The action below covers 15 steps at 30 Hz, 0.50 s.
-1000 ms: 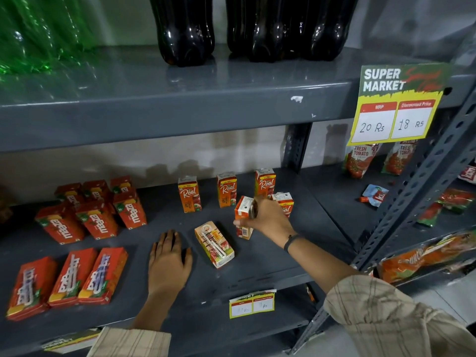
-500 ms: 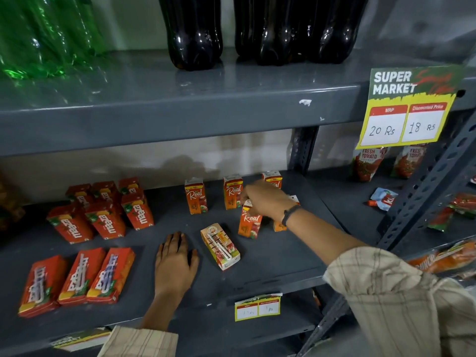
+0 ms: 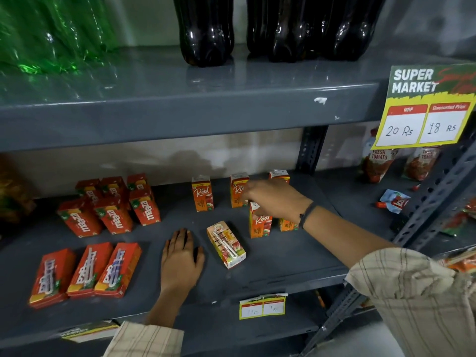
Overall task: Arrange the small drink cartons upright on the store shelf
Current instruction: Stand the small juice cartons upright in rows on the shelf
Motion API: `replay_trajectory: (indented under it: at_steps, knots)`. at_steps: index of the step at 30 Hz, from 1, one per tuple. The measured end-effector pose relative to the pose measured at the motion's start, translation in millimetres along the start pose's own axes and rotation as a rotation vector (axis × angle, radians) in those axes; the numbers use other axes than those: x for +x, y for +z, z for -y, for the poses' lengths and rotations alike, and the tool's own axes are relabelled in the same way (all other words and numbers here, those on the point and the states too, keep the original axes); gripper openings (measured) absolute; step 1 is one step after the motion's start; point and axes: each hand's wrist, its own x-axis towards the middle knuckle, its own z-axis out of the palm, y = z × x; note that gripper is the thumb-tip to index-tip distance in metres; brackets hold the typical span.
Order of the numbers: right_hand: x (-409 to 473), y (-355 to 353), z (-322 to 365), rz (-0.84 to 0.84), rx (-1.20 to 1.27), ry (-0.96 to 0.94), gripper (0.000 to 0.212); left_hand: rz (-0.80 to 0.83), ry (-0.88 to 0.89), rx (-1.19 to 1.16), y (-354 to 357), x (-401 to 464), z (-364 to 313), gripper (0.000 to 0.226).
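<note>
On the grey shelf (image 3: pixel 283 269), three orange Real drink cartons stand upright in a back row (image 3: pixel 202 193), (image 3: pixel 238 189), (image 3: pixel 279 175). A fourth Real carton (image 3: pixel 260 224) stands upright in front of them, and my right hand (image 3: pixel 273 199) is closed over its top. Another carton (image 3: pixel 287 224) stands partly hidden behind my right wrist. One Real carton (image 3: pixel 226 244) lies flat with its straw side up, between my hands. My left hand (image 3: pixel 180 258) rests palm down on the shelf, fingers apart, just left of the lying carton and holding nothing.
Several red Maaza cartons (image 3: pixel 113 210) stand at the back left, and three more (image 3: pixel 85 271) lie flat in front. The upper shelf (image 3: pixel 180 112) with dark bottles (image 3: pixel 206 29) hangs low overhead. A slanted steel post (image 3: pixel 435 199), a price sign (image 3: pixel 422 119) and tomato pouches (image 3: pixel 378 163) are at the right.
My right hand carried the Real carton back and set it upright in front of the back row, and still covers its top. My left hand has stayed flat on the shelf.
</note>
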Motion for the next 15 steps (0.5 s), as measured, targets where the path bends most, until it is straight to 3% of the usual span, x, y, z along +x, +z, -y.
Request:
replay_trajectory:
  at_steps: [4, 8, 12, 15]
  knots:
    - [-4.1, 16.7, 33.2, -0.159, -0.053, -0.296, 0.054, -0.001, 0.009, 0.010, 1.3, 0.4, 1.4, 0.062]
    - [-7.9, 67.1, 49.9, -0.054, -0.156, -0.518, 0.055, 0.003, 0.006, 0.007, 2.1, 1.4, 1.7, 0.055]
    - [-7.9, 85.9, 45.9, -0.069, -0.151, -0.605, 0.031, -0.007, 0.005, 0.023, 3.2, 1.4, 1.3, 0.045]
    - [-5.9, 76.1, 48.1, -0.145, -0.127, -0.528, 0.038, -0.011, 0.001, 0.024, 5.1, 2.1, 2.7, 0.049]
